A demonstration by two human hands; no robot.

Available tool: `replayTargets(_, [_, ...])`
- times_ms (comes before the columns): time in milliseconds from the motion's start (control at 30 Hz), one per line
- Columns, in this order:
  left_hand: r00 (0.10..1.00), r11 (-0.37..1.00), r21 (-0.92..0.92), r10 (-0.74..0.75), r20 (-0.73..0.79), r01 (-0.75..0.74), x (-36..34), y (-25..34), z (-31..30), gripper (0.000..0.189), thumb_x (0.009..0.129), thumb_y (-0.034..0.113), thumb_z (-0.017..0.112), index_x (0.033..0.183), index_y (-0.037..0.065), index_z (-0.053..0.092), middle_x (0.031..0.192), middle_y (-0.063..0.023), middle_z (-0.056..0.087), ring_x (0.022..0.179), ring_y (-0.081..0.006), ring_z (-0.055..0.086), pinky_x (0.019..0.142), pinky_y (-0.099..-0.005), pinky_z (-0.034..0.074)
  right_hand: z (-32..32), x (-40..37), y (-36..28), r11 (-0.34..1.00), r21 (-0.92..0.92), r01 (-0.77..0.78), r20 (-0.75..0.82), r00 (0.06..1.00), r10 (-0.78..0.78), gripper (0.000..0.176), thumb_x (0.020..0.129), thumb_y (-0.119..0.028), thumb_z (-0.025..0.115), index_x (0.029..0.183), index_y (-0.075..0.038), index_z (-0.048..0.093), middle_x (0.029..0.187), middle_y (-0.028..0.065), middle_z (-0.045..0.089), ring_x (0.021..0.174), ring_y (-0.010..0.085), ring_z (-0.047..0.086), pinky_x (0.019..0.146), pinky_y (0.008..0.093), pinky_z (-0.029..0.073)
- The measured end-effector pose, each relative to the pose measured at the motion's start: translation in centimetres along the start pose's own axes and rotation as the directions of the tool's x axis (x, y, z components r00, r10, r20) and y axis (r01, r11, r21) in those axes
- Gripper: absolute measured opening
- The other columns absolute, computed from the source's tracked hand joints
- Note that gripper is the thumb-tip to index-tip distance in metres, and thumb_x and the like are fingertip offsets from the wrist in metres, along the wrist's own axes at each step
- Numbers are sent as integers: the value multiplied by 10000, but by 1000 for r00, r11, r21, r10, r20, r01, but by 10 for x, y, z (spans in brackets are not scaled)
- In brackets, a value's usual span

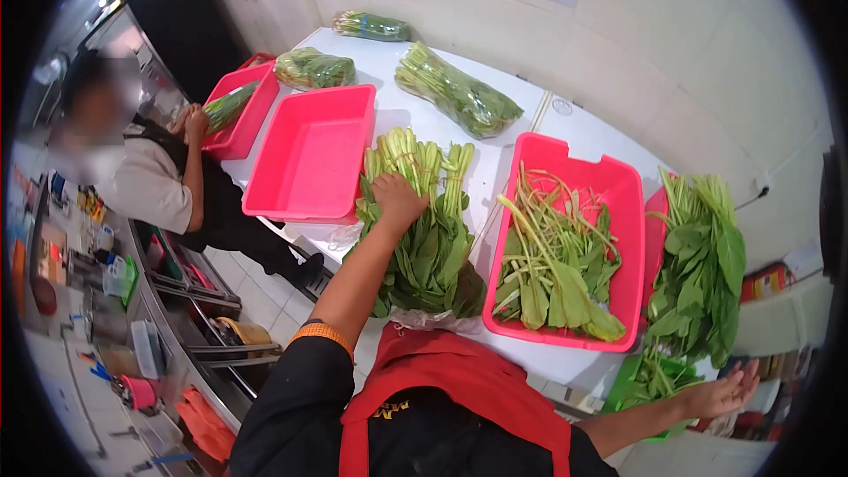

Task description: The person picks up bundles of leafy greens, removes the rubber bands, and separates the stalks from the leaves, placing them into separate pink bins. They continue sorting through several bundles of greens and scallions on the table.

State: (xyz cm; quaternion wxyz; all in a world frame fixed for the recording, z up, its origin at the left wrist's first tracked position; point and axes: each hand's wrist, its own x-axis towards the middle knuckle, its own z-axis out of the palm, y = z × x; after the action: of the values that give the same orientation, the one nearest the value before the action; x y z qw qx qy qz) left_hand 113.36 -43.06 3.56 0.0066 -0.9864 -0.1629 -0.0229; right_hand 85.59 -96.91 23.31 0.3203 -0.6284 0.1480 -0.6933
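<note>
My left hand [397, 200] rests on a big pile of leafy greens [428, 243], over the stalks near their tied part; its fingers are curled at the bundle. The pale stalks point toward the wall and the leaves toward me. At the lower right, my right hand [724, 391] is held out in the air, palm up, fingers apart, with nothing in it. It is beside a green container [625, 380] with leaves in it. Another bunch of greens [698, 274] lies above that hand, at the table's right end.
A pink bin [634, 238] holds loose stalks and leaves. An empty pink bin [322, 155] stands left of the pile. Bagged greens [455, 93] lie near the wall. At the left, a co-worker [159, 172] holds greens over another pink bin [256, 110].
</note>
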Motion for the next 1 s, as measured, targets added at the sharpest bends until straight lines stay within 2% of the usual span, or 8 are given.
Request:
replayTargets(100, [941,957,-289,85,329,14,20,-13,-16,768,790,547,680,1188,-101,574,1153,-319,643,1080,-408,644,885,-461,518,54,-22,-30,945,312,-98,162,986,49,309,1019,-59,457,1305,57,459,1353,213,548,1208,288,562,1037,411,471])
replayTargets(200, [979,921,-387,42,200,39,11,-30,-24,687,810,464,675,1199,-92,567,1082,-320,675,986,-423,686,843,-466,552,92,-43,-41,778,483,-401,477,866,150,314,987,-74,482,1285,27,472,1328,202,540,1207,276,553,1054,425,445])
replayTargets(367, [903,749,-612,-44,-428,-254,-20,-27,-30,564,854,304,694,1239,-66,512,1059,-272,686,875,-425,692,800,-497,555,139,-76,-85,690,419,-590,838,545,-43,355,935,-88,574,1267,3,489,1230,158,590,1135,225,570,1020,391,441])
replayTargets(400, [833,682,-633,-61,-550,-368,-28,-21,-45,533,870,261,695,1243,-62,493,1038,-260,689,842,-424,692,767,-487,562,146,-78,-90,656,402,-638,887,450,-106,355,930,-84,584,1262,3,492,1206,149,600,1119,215,573,1007,382,445])
replayTargets(533, [949,-55,-973,216,-229,-222,-76,8,-134,452,918,135,672,1268,-15,429,989,-252,678,815,-441,688,699,-450,560,188,-89,-126,512,335,-791,928,185,-322,389,938,-89,609,1297,14,499,1107,105,639,1052,186,602,964,350,460])
replayTargets(767, [810,269,-774,335,-482,-572,-128,53,-218,459,945,171,667,1284,-7,414,934,-262,690,876,-455,688,718,-492,547,245,-112,-179,781,327,-532,898,-82,-432,285,972,-222,650,1110,28,636,959,139,701,855,196,665,786,319,519])
replayTargets(900, [857,358,-783,297,-421,-509,-136,62,-229,507,937,176,686,1312,-11,401,973,-261,696,913,-443,694,755,-477,552,248,-101,-183,801,365,-475,920,50,-390,226,949,-196,680,945,27,639,821,95,688,722,168,635,672,304,503])
replayTargets(1000, [836,345,-763,273,-476,-547,-141,69,-247,507,902,155,741,1264,-16,431,985,-199,699,890,-331,711,767,-412,545,238,-90,-185,739,194,-646,966,-5,-258,174,945,-148,664,907,16,623,804,61,675,717,106,617,642,271,491])
